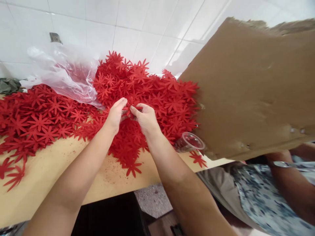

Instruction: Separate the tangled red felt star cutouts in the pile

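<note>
Red felt flower — pinched between the fingertips of left hand and right hand, each grip closed on it, just above the heap of red flower cut-outs on the wooden worktop. A clear plastic bag lies on the heap's left — a clear cup and cardboard sheet to its right.

A small craft workshop is being shown: a wooden worktable is being covered by heaps of red die-cut flower pieces, backed by a white tiled wall, with a cardboard sheet at right.
</note>
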The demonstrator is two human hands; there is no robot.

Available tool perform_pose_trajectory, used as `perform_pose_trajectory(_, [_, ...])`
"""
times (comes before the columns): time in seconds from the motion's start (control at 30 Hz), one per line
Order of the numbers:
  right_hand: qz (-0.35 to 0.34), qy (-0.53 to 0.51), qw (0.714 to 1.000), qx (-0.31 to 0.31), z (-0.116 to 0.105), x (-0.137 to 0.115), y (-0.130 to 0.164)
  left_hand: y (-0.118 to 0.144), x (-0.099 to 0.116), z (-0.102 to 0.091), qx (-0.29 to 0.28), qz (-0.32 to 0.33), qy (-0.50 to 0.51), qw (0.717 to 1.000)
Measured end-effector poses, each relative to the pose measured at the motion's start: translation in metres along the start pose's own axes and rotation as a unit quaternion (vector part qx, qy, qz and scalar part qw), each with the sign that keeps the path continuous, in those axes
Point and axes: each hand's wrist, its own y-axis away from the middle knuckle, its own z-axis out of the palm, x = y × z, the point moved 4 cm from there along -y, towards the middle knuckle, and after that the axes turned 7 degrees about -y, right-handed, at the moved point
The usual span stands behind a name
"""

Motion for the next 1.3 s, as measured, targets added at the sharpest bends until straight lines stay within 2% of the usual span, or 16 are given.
perform_pose_trajectory(0.07, [-0.023,0.019,1.0,0.004,0.001,0.0,-0.001,-0.001,0.003,-0.003,-0.008,0.006,0.012,1.0])
perform_pose_trajectory(0.2, [-0.067,0.025,0.997,0.023,0.007,-0.002,-0.004,0.0,0.007,-0.008,-0.069,-0.019,0.046,0.996])
perform_pose_trajectory(0.37, [-0.068,-0.006,0.997,0.035,0.009,0.003,-0.01,0.008,0.013,-0.011,-0.138,-0.009,0.093,0.986])
perform_pose_trajectory(0.47, [-0.09,-0.018,0.996,0.02,0.01,0.007,-0.011,0.009,0.015,-0.015,-0.132,0.015,0.1,0.986])
perform_pose_trajectory(0.6, [-0.105,-0.005,0.994,-0.009,0.009,0.007,-0.008,0.011,0.015,-0.017,-0.11,0.012,0.073,0.991])
perform_pose_trajectory(0.9, [-0.102,-0.077,0.991,0.039,-0.011,0.002,0.0,0.022,0.015,0.0,-0.177,-0.011,0.04,0.983])
perform_pose_trajectory(1.07, [-0.103,-0.11,0.987,0.062,-0.01,0.002,0.003,0.026,0.017,0.001,-0.178,-0.017,0.02,0.984])
perform_pose_trajectory(1.3, [-0.115,-0.087,0.987,0.066,-0.008,0.006,0.004,0.023,0.022,-0.003,-0.148,-0.001,0.011,0.989])
